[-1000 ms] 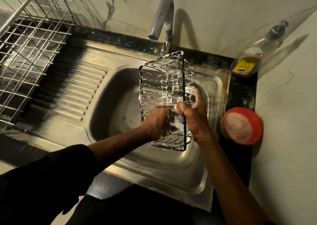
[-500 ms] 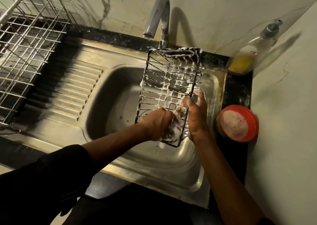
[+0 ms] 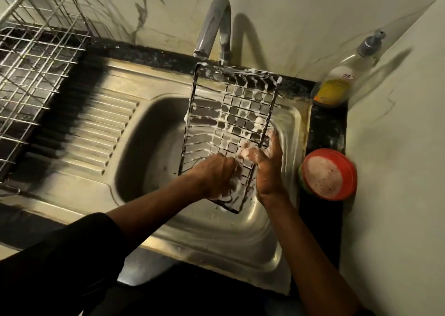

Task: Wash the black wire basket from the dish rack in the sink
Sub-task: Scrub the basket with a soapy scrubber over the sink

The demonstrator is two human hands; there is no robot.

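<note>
While suds coat nearly every wire, a person holds the black wire basket (image 3: 231,122) tilted over the bowl of the sink (image 3: 149,151). Its far end is raised just beneath the faucet (image 3: 214,24), and its near corner dips toward the basin floor. The right hand (image 3: 267,168) clamps the basket's right rim, thumb on the inside and fingers wrapped behind. The left hand (image 3: 216,173) is curled into a clump of foam at the near left corner. Whether it grips a scrub pad or the wire itself cannot be told. No water is seen running from the spout.

The chief risk appears to be the grip. One soapy hand carries most of the weight on a thin, slick rim, so a hard scrubbing stroke from the left could twist the basket free and drop it against the steel. A second hazard is the tight space at the top, where lifting or turning the basket could knock its far end against the faucet. On the narrow dark ledge to the right stand a red tub (image 3: 328,173) of soap paste and a pump bottle (image 3: 342,81), both near the basket's right edge. A wide swing could tip either of them. Foam is also thick where the wires cross, and a hurried rinse would likely leave residue there. The dish rack (image 3: 36,62) sits well apart on the left.
</note>
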